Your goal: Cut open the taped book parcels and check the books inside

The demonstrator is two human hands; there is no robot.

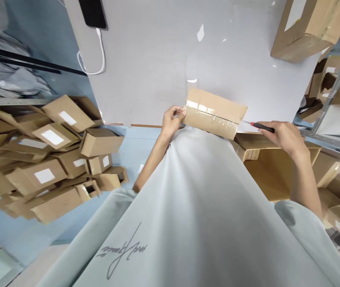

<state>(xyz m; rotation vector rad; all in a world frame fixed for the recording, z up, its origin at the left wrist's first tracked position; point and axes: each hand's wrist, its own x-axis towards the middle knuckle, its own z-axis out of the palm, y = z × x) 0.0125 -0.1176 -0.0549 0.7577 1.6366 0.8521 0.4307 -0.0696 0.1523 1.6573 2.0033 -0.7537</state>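
Note:
A small cardboard box (212,115), with shiny clear tape along its seam, is tilted at the table's near edge against my shirt. My left hand (172,119) pinches its left end between thumb and fingers. To the right of the box, my right hand (285,135) is closed around a screwdriver (262,127) with a black and red handle. Its thin shaft points left at the box's right end; whether the tip touches the cardboard I cannot tell.
On the grey table (146,52) lie a phone (93,14) with a white cable (102,56) and white paper scraps (200,33). A larger carton (310,32) stands at the back right. Cardboard boxes (47,171) pile up on the left; an open carton (273,171) sits below my right arm.

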